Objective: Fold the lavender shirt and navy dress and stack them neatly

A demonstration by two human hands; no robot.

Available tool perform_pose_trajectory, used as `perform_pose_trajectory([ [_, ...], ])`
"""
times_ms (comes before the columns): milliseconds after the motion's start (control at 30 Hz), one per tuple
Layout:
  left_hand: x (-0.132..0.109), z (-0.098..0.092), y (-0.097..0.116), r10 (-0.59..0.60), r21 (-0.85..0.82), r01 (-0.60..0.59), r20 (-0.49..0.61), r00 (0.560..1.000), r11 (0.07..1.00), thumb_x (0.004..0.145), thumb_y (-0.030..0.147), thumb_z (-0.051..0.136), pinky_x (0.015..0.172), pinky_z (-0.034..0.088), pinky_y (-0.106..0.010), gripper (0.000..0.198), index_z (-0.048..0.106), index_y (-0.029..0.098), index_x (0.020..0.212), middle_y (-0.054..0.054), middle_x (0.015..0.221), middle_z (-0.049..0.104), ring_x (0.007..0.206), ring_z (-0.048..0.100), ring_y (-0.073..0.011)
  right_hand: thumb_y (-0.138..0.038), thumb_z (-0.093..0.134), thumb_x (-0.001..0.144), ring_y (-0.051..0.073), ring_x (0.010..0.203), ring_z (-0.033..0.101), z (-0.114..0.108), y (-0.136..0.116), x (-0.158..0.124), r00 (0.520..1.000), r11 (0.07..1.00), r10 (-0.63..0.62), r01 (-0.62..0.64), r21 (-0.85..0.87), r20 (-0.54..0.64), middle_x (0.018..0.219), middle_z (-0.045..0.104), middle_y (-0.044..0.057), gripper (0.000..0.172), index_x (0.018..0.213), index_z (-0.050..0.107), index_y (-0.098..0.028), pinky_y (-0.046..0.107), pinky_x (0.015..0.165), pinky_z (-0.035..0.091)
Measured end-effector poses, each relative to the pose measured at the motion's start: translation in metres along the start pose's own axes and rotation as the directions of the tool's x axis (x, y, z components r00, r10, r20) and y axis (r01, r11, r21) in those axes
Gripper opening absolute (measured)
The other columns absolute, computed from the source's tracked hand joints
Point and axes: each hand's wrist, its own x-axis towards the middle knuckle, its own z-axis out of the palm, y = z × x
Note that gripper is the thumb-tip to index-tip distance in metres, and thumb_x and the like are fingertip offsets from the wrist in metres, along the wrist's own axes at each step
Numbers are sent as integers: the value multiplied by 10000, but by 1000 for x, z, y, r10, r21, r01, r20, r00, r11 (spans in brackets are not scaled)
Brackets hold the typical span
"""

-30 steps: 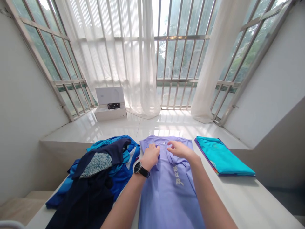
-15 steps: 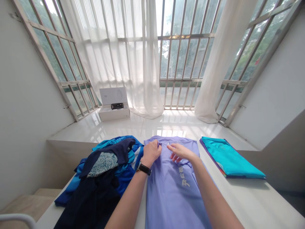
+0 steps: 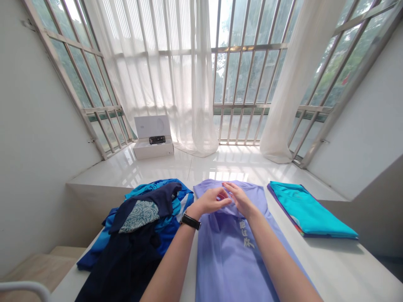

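Observation:
A lavender polo shirt (image 3: 229,251) with white lettering on its chest lies flat, front up, on the white table (image 3: 340,268) before me. Both hands meet at its collar. My left hand (image 3: 210,202), with a black watch on the wrist, reaches in from the left and pinches the cloth at the collar opening between thumb and fingers. My right hand (image 3: 239,199) lies on the collar from the right, fingers stretched out and touching the left hand's fingertips.
A heap of blue, navy and patterned clothes (image 3: 141,226) lies left of the shirt. A folded teal garment (image 3: 310,212) on a purple one sits at the right. Beyond are a glossy white platform, an open white box (image 3: 153,140), sheer curtains and barred windows.
My left hand has opened from a fist at the collar's left side and moved right to the collar's middle. My right hand has slid up to meet it. The camera has shifted slightly.

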Motion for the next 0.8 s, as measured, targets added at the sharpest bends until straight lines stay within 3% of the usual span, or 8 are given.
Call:
perform_pose_trajectory([
  [100, 0, 1, -17, -89, 174, 117, -161, 983, 978, 1010, 327, 494, 891, 539, -297, 207, 649, 193, 1040, -48, 1030, 734, 970, 693, -189, -510, 797, 683, 296, 1192, 634, -6, 3, 3, 998, 996, -35, 31, -83, -47, 1139, 725, 83, 443, 1006, 688, -227, 342, 896, 557],
  [200, -3, 6, -37, -177, 370, 280, -288, 941, 886, 990, 232, 488, 1051, 478, -379, 271, 622, 161, 1214, -115, 1237, 684, 1187, 627, -249, -419, 841, 597, 335, 1323, 550, -11, 6, 5, 992, 987, -73, 57, -148, -107, 1299, 662, 135, 608, 1135, 652, -207, 399, 1003, 512],
  [367, -12, 19, -54, -235, 484, 337, -259, 937, 807, 975, 298, 535, 1140, 396, -468, 453, 543, 119, 1391, -187, 1411, 588, 1336, 520, -337, -373, 856, 543, 358, 1364, 530, -11, 17, 4, 997, 964, -42, 25, -265, -59, 1463, 559, 162, 992, 1445, 472, -222, 447, 1059, 484],
  [433, -14, 22, -54, -252, 571, 335, -222, 942, 750, 986, 346, 530, 1164, 366, -485, 495, 527, 114, 1423, -194, 1451, 563, 1368, 493, -351, -343, 857, 543, 353, 1351, 546, -10, 19, 3, 999, 943, -25, 15, -333, -26, 1491, 535, 159, 1059, 1500, 420, -225, 434, 1068, 477],
  [500, -15, 26, -53, -266, 630, 331, -198, 943, 703, 1001, 386, 514, 1185, 337, -511, 510, 531, 114, 1431, -199, 1489, 536, 1398, 467, -362, -329, 836, 573, 340, 1296, 592, -10, 19, 3, 999, 930, -33, 26, -367, -13, 1480, 551, 143, 1008, 1494, 438, -229, 424, 1054, 484],
  [633, -13, 34, -54, -291, 654, 371, -233, 928, 659, 1035, 439, 448, 1215, 273, -577, 508, 551, 140, 1433, -185, 1522, 517, 1444, 422, -378, -357, 730, 693, 299, 1142, 670, -14, 12, 9, 987, 917, -153, 120, -381, -58, 1274, 686, 112, 693, 1353, 577, -208, 405, 993, 510],
  [800, -10, 43, -63, -269, 593, 408, -312, 911, 694, 1042, 474, 427, 1229, 217, -623, 568, 519, 111, 1470, -216, 1548, 481, 1479, 365, -402, -407, 630, 796, 245, 973, 710, -19, 13, 15, 976, 914, -201, 157, -374, -84, 1019, 742, 81, 546, 1300, 604, -199, 362, 882, 547],
])
